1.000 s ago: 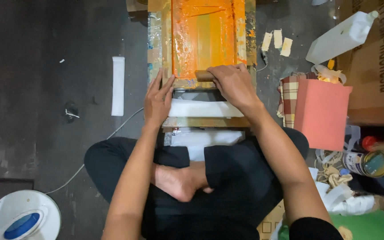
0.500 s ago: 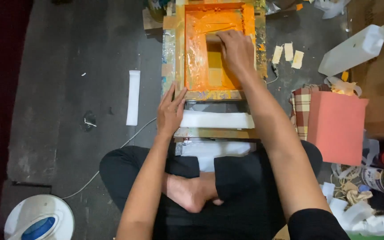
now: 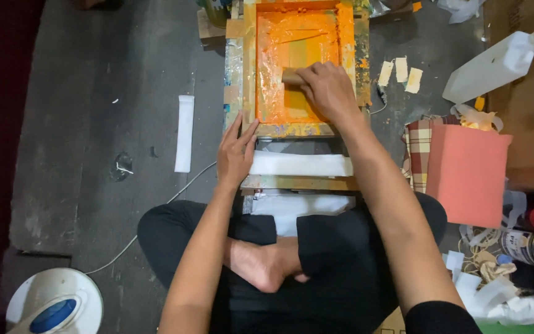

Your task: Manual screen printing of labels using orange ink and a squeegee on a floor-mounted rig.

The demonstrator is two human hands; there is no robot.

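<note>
The squeegee (image 3: 293, 76) is lying across the middle of the orange-inked screen, inside the wooden printing frame (image 3: 250, 68) that is sitting on the floor in front of the seated person. The right hand (image 3: 329, 89) is covering most of the squeegee, fingers curled down over its top edge and gripping it, so only its pale left end is showing. Judging by its look, it is a stiff, light bar, likely slick with wet ink along the lower edge, so the dry upper back, where the hand is now, seems the sound place to hold it. The left hand (image 3: 237, 151) is pressing flat on the near left corner of the frame, fingers spread and straight, holding nothing. The frame looks rigid but light enough to shift, and the stretched mesh seems the fragile part.

Just below the frame a white strip (image 3: 301, 164) is lying across a lower board. Another white strip (image 3: 184, 132) is lying well apart on the grey floor to the left. To the right are standing a salmon-coloured bag (image 3: 468, 173) and a white plastic jug (image 3: 495, 65)
</note>
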